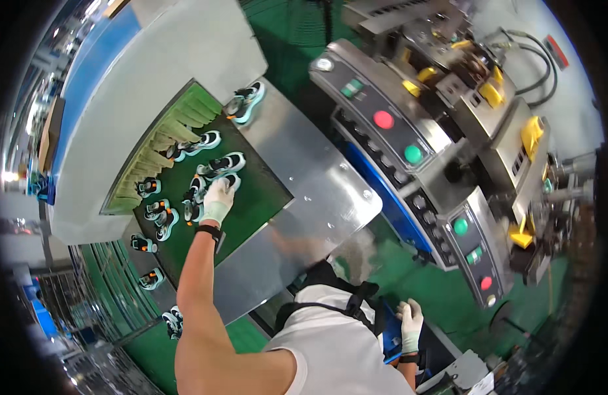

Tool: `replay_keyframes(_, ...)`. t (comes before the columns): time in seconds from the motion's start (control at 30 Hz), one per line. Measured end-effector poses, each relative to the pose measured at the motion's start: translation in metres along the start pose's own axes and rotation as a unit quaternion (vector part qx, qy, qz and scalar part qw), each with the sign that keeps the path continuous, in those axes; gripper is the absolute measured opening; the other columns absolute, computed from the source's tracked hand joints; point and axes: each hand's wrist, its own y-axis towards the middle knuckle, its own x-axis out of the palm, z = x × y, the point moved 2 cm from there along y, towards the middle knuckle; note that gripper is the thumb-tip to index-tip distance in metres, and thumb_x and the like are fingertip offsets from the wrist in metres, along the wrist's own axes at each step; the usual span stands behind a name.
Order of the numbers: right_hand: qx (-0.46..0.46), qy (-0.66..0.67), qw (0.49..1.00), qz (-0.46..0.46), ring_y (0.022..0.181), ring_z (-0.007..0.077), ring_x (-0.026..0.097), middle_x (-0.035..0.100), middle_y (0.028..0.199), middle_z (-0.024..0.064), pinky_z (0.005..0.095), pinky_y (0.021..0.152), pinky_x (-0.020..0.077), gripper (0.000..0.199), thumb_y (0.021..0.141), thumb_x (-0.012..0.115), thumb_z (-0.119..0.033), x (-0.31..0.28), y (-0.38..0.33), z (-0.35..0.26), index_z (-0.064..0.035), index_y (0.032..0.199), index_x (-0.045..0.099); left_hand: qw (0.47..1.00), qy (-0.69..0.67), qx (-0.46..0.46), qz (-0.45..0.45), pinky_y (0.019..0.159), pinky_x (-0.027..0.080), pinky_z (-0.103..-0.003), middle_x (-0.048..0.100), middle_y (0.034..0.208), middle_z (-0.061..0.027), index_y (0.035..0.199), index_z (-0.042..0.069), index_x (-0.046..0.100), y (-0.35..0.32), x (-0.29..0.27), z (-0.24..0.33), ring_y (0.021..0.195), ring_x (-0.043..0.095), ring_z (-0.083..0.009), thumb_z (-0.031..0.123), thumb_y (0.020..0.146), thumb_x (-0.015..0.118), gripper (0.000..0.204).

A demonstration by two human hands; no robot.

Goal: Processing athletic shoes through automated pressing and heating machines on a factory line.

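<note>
My left hand [218, 202], in a white glove, reaches over the green conveyor belt [253, 209]. Its fingers are closed around part of a black and mint sneaker [232, 180], most of which the hand covers. Just beyond lies another sneaker [226, 164], and several more sit close by on the left, among them one sneaker [168, 224]. Low on the right, beside my body, hangs my right hand [410, 320], also gloved; nothing shows in it and its fingers are loosely apart.
Green fabric strips [141, 155] hang across an opening in a white housing [166, 52]. A steel table edge [304, 191] borders the belt, with a lone sneaker [247, 103] at its far end. On the right stands a machine with a button panel [383, 112] and yellow parts [491, 92].
</note>
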Motion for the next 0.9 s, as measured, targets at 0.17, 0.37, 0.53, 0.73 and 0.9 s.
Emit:
replay_keyframes(0.17,0.055,-0.043,0.996,0.065,0.086,0.0165,0.068,0.068,0.107,0.0129,0.0271,0.072,0.0560,0.039,0.099,0.062,-0.016,0.024,0.003,-0.021,0.0064,0.129,0.054,0.989,0.121,0.033,-0.073,0.090,0.051,-0.049,0.062,0.113,-0.0176,0.115,0.008,0.060,0.048,0.024,-0.031,0.112,0.059,-0.0378,0.023,0.081,0.074,0.039)
replay_keyframes(0.37,-0.001,-0.337,0.941,-0.020,0.111,0.0241,0.066,0.068,0.122,0.0193,0.0346,0.098,0.0500,0.047,0.096,0.064,-0.028,0.110,0.034,-0.106,0.0051,0.128,0.060,0.990,-0.028,0.057,-0.122,0.097,0.043,-0.053,0.062,0.114,-0.0244,0.120,-0.001,0.056,0.037,0.066,-0.123,0.109,0.055,-0.0445,0.011,0.078,0.072,0.046)
replay_keyframes(0.53,-0.097,-0.282,0.938,-0.179,0.114,0.0321,0.066,0.069,0.120,0.0210,0.0377,0.098,0.0509,0.054,0.099,0.057,-0.041,0.194,0.069,-0.169,-0.0013,0.137,0.053,0.972,-0.160,-0.016,-0.174,0.094,0.047,-0.045,0.061,0.111,-0.0210,0.120,-0.001,0.055,0.041,0.070,-0.099,0.102,0.059,-0.0400,0.010,0.070,0.079,0.056)
replay_keyframes(0.73,-0.112,-0.114,0.942,-0.296,0.109,0.0220,0.065,0.067,0.119,0.0135,0.0352,0.099,0.0501,0.061,0.101,0.055,-0.048,0.255,0.080,-0.237,0.0024,0.134,0.055,0.863,-0.491,0.052,-0.110,0.093,0.050,-0.034,0.064,0.113,-0.0161,0.127,-0.007,0.054,-0.011,-0.045,0.111,0.101,0.064,-0.0226,0.011,0.069,0.077,0.065)
replay_keyframes(0.9,-0.029,0.273,0.764,-0.584,0.102,0.0109,0.063,0.066,0.124,0.0040,0.0290,0.096,0.0516,0.047,0.104,0.057,-0.037,0.271,0.075,-0.245,-0.0013,0.135,0.058,0.683,-0.663,0.079,-0.296,0.093,0.053,-0.036,0.065,0.126,-0.0148,0.134,-0.004,0.054,-0.006,-0.039,0.180,0.108,0.066,-0.0234,0.023,0.084,0.076,0.061)
